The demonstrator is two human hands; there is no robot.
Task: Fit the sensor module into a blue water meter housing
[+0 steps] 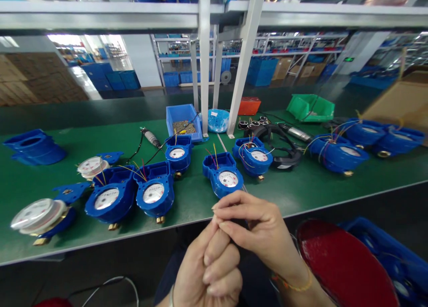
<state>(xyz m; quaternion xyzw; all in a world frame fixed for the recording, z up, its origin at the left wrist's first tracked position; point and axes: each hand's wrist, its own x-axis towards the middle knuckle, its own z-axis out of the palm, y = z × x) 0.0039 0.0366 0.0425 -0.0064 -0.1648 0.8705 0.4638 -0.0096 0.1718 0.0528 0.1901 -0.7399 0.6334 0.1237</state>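
Observation:
My left hand is curled closed, thumb and forefinger pinched together at the front edge of the bench. Against those fingertips my right hand pinches too, its thumb and fingers pressed together. Whatever lies between the fingertips is too small or hidden to make out. Just beyond them stands a blue water meter with a round white dial and thin coloured wires rising from its open box. Another blue water meter sits to the left, and a wired water meter to the right.
A blue bin of small brass-coloured parts stands behind. Screwdriver-like tools, a black headband-like item, a green bin and more meters line the bench. White shelf posts rise from it. A red stool is lower right.

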